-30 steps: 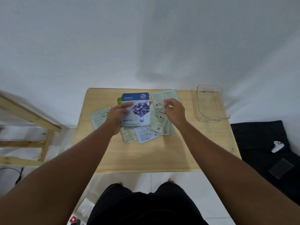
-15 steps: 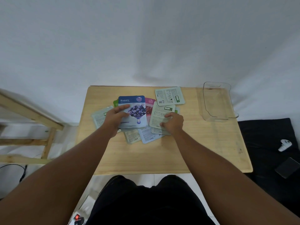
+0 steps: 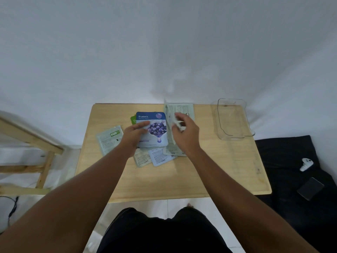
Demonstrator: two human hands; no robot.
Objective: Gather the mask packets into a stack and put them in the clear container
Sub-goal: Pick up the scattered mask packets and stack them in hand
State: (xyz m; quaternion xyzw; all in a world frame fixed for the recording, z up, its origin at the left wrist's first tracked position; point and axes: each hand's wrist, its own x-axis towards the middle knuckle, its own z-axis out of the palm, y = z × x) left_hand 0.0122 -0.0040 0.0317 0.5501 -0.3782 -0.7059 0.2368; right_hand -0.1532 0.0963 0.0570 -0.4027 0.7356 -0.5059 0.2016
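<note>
Left grip (image 3: 135, 134) flat on blueberry packet (image 3: 152, 129) | right grip (image 3: 184, 133) clamped on blurred packet (image 3: 170, 123) — table (image 3: 209, 172) front bare

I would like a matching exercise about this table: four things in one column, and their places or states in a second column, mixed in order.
Things
1. Blueberry packet
2. clear container
3. pale green packet
4. right hand

Places or states
A. lies alone, left of the pile
B. lifts a blurred packet on its edge
C. top of the pile, under the left hand
D. holds nothing, at the table's far right corner

Pairs: 1-C, 2-D, 3-A, 4-B
</note>
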